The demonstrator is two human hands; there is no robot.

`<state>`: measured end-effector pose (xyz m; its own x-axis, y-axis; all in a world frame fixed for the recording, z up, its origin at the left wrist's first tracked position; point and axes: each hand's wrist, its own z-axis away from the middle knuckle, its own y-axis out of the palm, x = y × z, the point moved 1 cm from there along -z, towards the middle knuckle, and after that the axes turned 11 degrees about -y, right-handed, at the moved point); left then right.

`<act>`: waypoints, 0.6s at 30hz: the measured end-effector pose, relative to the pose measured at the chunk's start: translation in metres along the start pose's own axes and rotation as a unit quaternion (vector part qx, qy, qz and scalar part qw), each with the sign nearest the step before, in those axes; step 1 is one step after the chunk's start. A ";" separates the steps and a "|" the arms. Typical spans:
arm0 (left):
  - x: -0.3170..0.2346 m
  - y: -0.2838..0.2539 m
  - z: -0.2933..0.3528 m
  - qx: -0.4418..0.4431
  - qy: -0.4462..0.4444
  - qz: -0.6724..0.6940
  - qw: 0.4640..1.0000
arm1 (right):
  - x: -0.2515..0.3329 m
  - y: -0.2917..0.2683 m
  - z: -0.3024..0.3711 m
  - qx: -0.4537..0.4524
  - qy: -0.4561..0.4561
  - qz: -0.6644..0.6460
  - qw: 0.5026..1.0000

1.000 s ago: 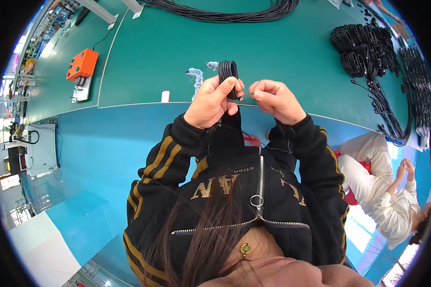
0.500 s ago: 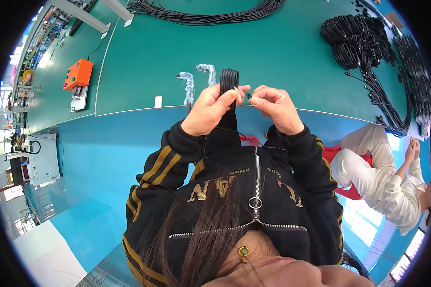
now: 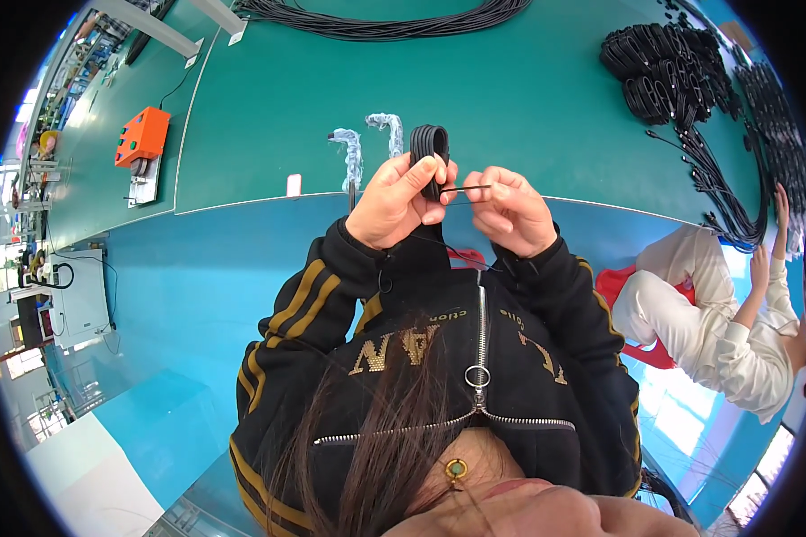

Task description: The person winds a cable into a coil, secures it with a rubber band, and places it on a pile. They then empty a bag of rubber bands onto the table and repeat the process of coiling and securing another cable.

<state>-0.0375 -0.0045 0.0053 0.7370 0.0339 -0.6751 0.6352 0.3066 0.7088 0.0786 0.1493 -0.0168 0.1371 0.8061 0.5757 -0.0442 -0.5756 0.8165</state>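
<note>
My left hand (image 3: pixel 399 204) grips a coiled bundle of black cable (image 3: pixel 429 146), holding it upright over the near edge of the green table (image 3: pixel 528 98). My right hand (image 3: pixel 509 211) pinches a thin black tie (image 3: pixel 464 189) that runs sideways from the coil toward its fingers. Both hands are close together, just above my black jacket with gold stripes. Two small clear plastic bags (image 3: pixel 367 143) lie on the table right behind the coil.
A heap of black coiled cables (image 3: pixel 681 72) fills the table's far right. A long black cable bundle (image 3: pixel 385 22) curves along the far edge. An orange box (image 3: pixel 141 137) sits at left. A person in white (image 3: pixel 734 322) sits at right on a red stool.
The hands have stayed together at the table edge. The right hand has drawn the thin tie out to the right of the coil, and the view has shifted slightly.
</note>
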 end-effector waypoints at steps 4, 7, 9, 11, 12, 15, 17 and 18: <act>0.002 0.000 -0.002 0.014 -0.004 0.021 1.000 | 0.000 0.009 0.008 0.105 -0.038 -0.037 0.993; 0.001 0.005 0.001 -0.069 -0.003 -0.113 0.991 | 0.024 0.008 0.010 0.081 0.020 0.272 0.959; -0.002 -0.001 0.001 -0.059 -0.028 -0.159 0.985 | 0.050 0.024 0.004 0.071 0.021 0.430 0.900; -0.007 -0.004 0.002 -0.040 -0.079 -0.255 0.963 | 0.064 0.034 -0.003 0.059 0.020 0.572 0.818; -0.006 -0.003 0.000 -0.038 -0.081 -0.255 0.963 | 0.066 0.038 -0.009 0.125 -0.054 0.651 0.746; -0.001 0.006 -0.008 0.025 -0.112 -0.372 0.921 | 0.066 0.050 -0.022 0.247 -0.197 0.767 0.558; -0.001 0.012 -0.009 0.032 -0.111 -0.373 0.920 | 0.062 0.058 -0.027 0.300 -0.173 0.800 0.490; -0.002 0.014 -0.009 0.037 -0.108 -0.373 0.921 | 0.061 0.059 -0.028 0.326 -0.161 0.814 0.454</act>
<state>-0.0317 0.0086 0.0148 0.1122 -0.3521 -0.9292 0.9915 0.1010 0.0814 0.0562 0.1684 0.0676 0.5894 -0.7609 0.2713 -0.0590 -0.3755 -0.9250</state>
